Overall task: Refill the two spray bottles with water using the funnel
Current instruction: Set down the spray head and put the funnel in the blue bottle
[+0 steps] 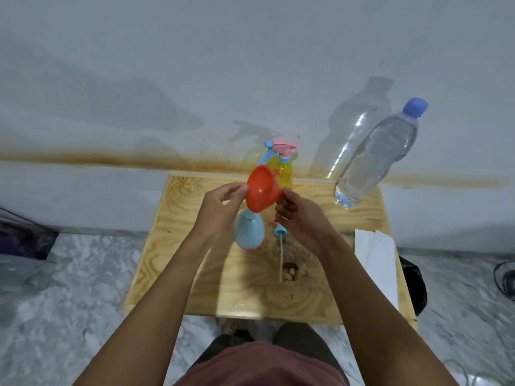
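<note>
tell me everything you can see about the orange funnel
The orange-red plastic funnel is a smooth, glossy wide cone with a small tab on its rim. It is held tilted in the air, over the neck of the light blue spray bottle that stands on the wooden table. The left hand pinches its rim on one side and the right hand grips the other side. Its spout is not clearly visible.

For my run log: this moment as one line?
left hand, right hand: hold funnel | blue bottle: open, below funnel | yellow bottle: sprayer on | water bottle: capped
</note>
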A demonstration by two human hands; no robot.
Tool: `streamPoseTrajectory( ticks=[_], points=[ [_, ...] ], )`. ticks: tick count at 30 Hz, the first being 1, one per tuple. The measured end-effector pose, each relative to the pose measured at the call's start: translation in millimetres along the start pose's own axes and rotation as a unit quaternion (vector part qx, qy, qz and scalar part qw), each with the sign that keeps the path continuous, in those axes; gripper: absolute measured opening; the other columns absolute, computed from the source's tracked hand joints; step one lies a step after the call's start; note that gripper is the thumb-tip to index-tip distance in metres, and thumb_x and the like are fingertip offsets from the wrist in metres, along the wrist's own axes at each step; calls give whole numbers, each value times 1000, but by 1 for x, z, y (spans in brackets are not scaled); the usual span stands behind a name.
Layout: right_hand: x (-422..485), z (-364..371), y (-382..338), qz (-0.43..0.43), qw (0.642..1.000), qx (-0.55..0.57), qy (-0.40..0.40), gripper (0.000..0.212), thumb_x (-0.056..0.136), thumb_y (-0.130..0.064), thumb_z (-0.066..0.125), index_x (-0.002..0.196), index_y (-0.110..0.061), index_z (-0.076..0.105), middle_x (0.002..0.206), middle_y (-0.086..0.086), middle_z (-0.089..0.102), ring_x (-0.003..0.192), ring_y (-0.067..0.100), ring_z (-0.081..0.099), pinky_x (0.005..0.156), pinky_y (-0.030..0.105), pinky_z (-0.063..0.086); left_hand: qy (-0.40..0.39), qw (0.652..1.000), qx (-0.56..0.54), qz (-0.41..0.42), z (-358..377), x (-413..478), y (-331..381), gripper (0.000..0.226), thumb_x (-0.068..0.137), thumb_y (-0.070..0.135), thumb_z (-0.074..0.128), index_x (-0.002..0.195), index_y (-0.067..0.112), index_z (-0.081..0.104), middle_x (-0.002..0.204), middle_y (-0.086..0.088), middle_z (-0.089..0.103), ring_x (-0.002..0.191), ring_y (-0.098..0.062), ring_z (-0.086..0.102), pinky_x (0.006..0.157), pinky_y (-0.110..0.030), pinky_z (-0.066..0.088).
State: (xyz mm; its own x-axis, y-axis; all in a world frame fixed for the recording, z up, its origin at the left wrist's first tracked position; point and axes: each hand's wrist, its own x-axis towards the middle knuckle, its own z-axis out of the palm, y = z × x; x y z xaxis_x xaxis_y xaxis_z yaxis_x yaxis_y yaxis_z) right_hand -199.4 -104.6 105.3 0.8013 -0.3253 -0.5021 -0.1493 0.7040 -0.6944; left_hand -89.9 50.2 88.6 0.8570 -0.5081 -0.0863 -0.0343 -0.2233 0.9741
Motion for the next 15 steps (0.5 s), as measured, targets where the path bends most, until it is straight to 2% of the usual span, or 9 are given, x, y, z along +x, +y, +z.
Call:
streamPoseTrajectory(
  ticks=[2,4,6,8,10,12,15],
  points=[
    [3,7,6,8,1000,18,-3,23,100,-21,55,82,-10,65,66,-1,60,58,8,55,66,25,47,-14,999,-22,-19,-1,5,10,15,97,18,63,108,14,73,87,-1,71,80,-3,64,75,-10,49],
    [4,12,10,9,1000,18,-3,21,100,-22,55,86,-10,64,70,0,62,62,9,57,67,25,49,8,999,-22,-27,-4,6,13,15,98,13,62,108,8,73,81,-2,70,70,3,64,67,-6,48],
    [6,13,12,-8,998,-61,17,23,100,-29,56,97,-10,68,88,2,69,76,11,62,75,28,53,36,998,-27,-39,-8,7,12,14,97,13,63,105,7,74,75,1,68,64,3,62,65,-9,47],
    [7,13,8,-48,981,-176,68,36,100,-43,51,110,-14,69,106,2,72,87,14,63,82,34,52,58,998,-7,-38,-13,9,10,12,97,15,64,94,18,75,71,-5,60,67,-9,55,67,-20,45],
    [6,14,-2,-83,966,-232,82,42,99,-54,45,113,-22,68,103,-2,73,85,15,63,81,36,51,64,997,47,-18,-16,11,8,20,95,15,64,82,28,72,69,-13,58,68,-16,53,68,-25,45],
    [3,17,-10,-110,949,-289,56,41,98,-55,47,115,-23,67,97,-2,73,82,16,65,76,34,53,62,994,91,-1,-15,10,9,19,95,14,63,81,24,73,71,-24,65,67,-16,57,65,-22,47],
    [7,20,-8,-184,896,-399,60,34,95,-36,64,120,-14,68,93,5,73,79,18,70,74,34,59,56,991,125,8,-12,10,13,15,95,15,63,86,20,74,64,-18,61,64,-15,55,61,-23,45]
  ],
)
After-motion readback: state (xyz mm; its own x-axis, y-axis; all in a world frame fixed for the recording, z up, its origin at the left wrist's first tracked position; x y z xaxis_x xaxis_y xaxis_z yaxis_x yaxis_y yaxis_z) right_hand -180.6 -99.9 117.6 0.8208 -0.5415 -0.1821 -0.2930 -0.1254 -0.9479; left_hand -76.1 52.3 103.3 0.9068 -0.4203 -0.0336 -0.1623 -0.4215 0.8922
